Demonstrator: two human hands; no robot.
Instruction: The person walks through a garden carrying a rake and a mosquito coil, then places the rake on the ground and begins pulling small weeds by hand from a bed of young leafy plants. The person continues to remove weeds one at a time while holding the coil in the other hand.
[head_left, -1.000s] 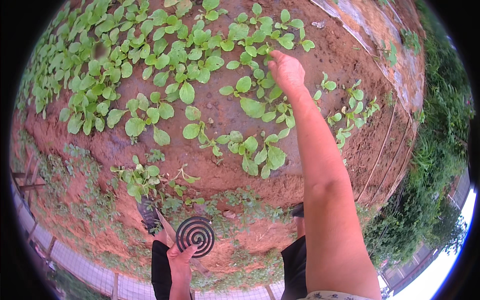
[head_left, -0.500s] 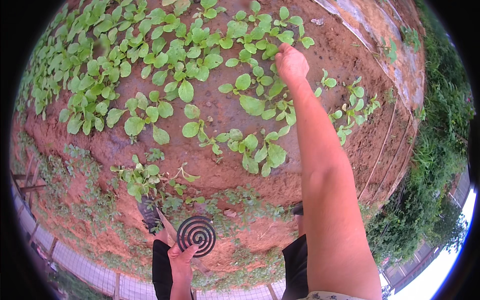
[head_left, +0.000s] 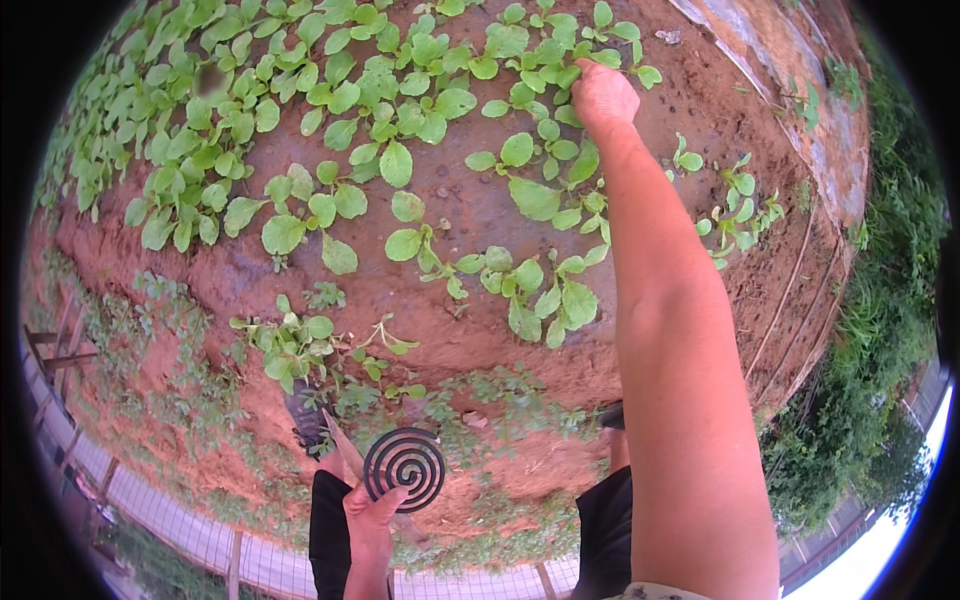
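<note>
A black spiral mosquito coil (head_left: 428, 478) is gripped at its lower left by my left hand (head_left: 371, 510), the thumb lying over its rings. Behind that hand slants a flat wooden stick (head_left: 345, 447); whether the hand also holds it I cannot tell. My right arm stretches far forward over the planted bed, and my right hand (head_left: 606, 98) is closed among the leaves. Its fingertips pinch a leafy green seedling (head_left: 566, 76), partly hidden by the hand. Nearer lies a cluster of broad-leaved seedlings (head_left: 578, 303).
Dense rows of seedlings (head_left: 190, 140) fill the left of the brown soil bed (head_left: 440, 185). A pulled-looking leafy clump (head_left: 290, 345) lies by my dark shoe (head_left: 305, 412). Plastic sheeting (head_left: 735, 60) edges the bed at right, with bushes (head_left: 880, 300) beyond. A wire fence (head_left: 190, 520) stands lower left.
The bed and plants have shifted slightly right in the picture, and both hands with them. My right hand sits a little farther forward, still closed; my left still holds the coil.
</note>
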